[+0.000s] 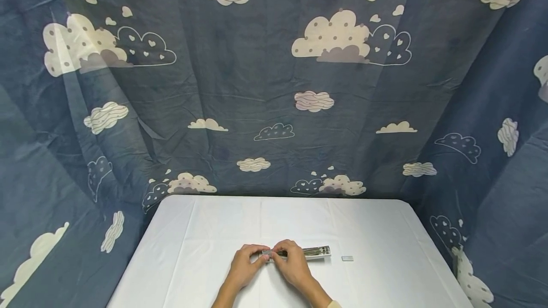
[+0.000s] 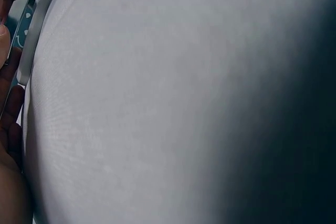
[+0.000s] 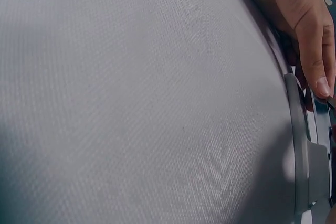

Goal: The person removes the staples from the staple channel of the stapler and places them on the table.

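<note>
Both hands, left (image 1: 245,264) and right (image 1: 292,261), pinch the near-left end of my remote control (image 1: 309,252) with curled fingers | small cover piece (image 1: 347,258) lies detached right of remote, refit apparently pending | white table (image 1: 385,232) open beyond remote, edges well apart

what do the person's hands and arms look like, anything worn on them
Both hands are bare: no gloves, and no rings or watch that the head view shows. The left hand leads to a bare forearm. The right hand also has a bare forearm, but a pale cream sleeve cuff just shows at the bottom edge. Nails look short and unpainted in the right wrist view.
</note>
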Action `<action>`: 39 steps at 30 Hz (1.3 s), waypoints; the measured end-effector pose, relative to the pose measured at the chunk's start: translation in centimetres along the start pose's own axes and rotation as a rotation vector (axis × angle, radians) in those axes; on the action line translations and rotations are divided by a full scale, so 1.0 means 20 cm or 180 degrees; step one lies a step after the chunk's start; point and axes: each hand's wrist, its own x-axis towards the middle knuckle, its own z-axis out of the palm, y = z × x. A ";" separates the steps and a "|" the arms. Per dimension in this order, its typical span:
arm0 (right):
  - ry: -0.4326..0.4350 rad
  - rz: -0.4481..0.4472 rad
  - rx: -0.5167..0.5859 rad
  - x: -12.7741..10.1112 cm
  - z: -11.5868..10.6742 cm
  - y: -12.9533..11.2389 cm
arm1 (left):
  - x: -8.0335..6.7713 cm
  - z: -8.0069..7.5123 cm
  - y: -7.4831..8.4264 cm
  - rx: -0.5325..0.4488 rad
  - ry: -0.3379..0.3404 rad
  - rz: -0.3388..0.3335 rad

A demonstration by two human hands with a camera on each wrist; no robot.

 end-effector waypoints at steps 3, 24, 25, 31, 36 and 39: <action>0.0007 0.0063 -0.0058 0.01 0.01 0.00 | 0.00 0.00 0.00 -0.0022 -0.0014 -0.0046; -0.0002 0.0081 -0.0137 -0.01 0.00 -0.01 | 0.00 0.00 0.01 0.0082 0.0080 0.0007; 0.0000 0.0074 -0.0135 -0.01 -0.01 -0.01 | 0.00 0.00 0.00 0.0091 0.0095 0.0030; 0.0047 0.0027 -0.0097 -0.01 -0.05 -0.01 | 0.00 0.01 0.00 0.0109 0.0133 0.0011; 0.0169 -0.0038 -0.0049 -0.02 -0.10 0.01 | 0.00 0.01 0.00 0.0100 0.0136 0.0015; 0.0200 -0.0045 0.0005 -0.03 -0.13 0.03 | 0.01 0.01 0.00 0.0112 0.0148 -0.0001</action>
